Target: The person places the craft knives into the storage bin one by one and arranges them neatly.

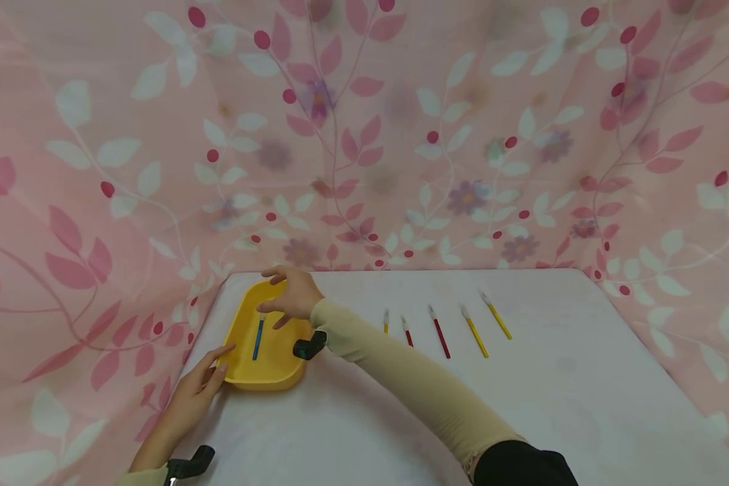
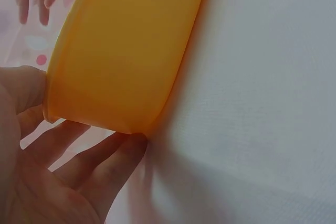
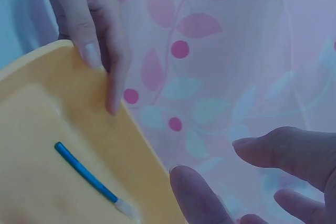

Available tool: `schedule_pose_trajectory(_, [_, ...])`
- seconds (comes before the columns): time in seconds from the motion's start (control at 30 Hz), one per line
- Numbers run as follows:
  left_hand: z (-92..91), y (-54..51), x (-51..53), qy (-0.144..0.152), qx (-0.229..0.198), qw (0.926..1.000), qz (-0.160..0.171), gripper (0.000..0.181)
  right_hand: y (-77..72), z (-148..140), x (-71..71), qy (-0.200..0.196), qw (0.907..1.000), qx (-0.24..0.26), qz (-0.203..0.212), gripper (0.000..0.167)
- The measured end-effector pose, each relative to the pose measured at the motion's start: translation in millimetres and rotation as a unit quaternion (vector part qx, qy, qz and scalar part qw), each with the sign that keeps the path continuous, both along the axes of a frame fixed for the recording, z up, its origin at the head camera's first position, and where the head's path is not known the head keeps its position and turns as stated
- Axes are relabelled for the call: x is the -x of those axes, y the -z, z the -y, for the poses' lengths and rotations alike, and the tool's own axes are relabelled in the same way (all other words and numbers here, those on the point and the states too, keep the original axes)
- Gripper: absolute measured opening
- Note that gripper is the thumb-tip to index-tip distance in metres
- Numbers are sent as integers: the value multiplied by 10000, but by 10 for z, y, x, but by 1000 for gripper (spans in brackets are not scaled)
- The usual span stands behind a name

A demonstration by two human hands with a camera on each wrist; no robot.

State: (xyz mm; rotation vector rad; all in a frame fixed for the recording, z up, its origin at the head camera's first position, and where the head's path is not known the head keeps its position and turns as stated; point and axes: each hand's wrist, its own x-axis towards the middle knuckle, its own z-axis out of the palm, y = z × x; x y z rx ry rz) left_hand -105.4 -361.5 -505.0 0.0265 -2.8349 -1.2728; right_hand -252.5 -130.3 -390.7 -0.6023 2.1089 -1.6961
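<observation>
Sleeved arm (image 1: pixel 425 385) overhangs white table (image 1: pixel 559 412) with tray (image 1: pixel 279 347), floral cloth (image 1: pixel 395 108) behind.

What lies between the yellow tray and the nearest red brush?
In the head view: a yellow brush, partly hidden by the right arm's beige sleeve, which crosses that stretch.

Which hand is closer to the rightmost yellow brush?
Right: the right hand is over the yellow tray, left of the brush; the left hand holds that tray, farther left.
</observation>
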Motion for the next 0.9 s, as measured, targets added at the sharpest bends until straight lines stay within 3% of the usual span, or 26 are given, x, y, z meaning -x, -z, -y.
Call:
schedule_pose_trajectory(0.37, [26,28,3,-62,-77,9999,-60,50,-179,-367,-95,-324,9979,191,-529,72])
schedule_pose_trajectory(0.63, [10,54,-8,-50,-119,9999,-92,50,-214,-616,-183,-485,9940,140,-968,77])
schedule_pose_trajectory(0.9, [22,50,-9,-70,-61,9999,-113,50,-251,-863,-225,-466,9921,304,-1125,77])
